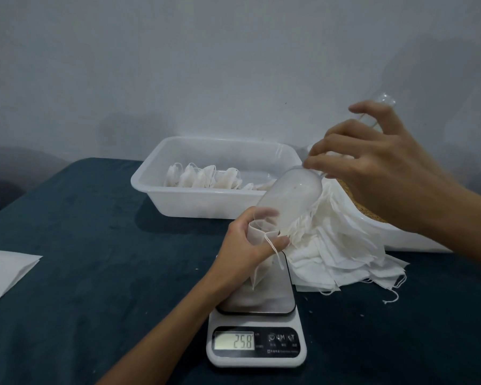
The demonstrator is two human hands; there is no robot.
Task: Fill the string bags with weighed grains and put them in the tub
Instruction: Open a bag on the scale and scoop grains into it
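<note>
— Translucent plastic, that scoop (289, 194); why tip it so steeply?

— So the grains slide down its spout into the string bag (257, 232). The left hand (249, 240) pinches the bag's mouth open with thumb and fingers, holding it over the scale (257, 326), which reads 258.

— And the right hand (378, 165)?

— Its fingers curl round the scoop's handle, raised high behind.

— Where do the finished ones go?

— Into the white tub (184, 198) at the back of the counter (95, 245), beside several filled bags (203, 176). Empty bags (339, 245) lie heaped just right of the scale, within easy reach.
</note>
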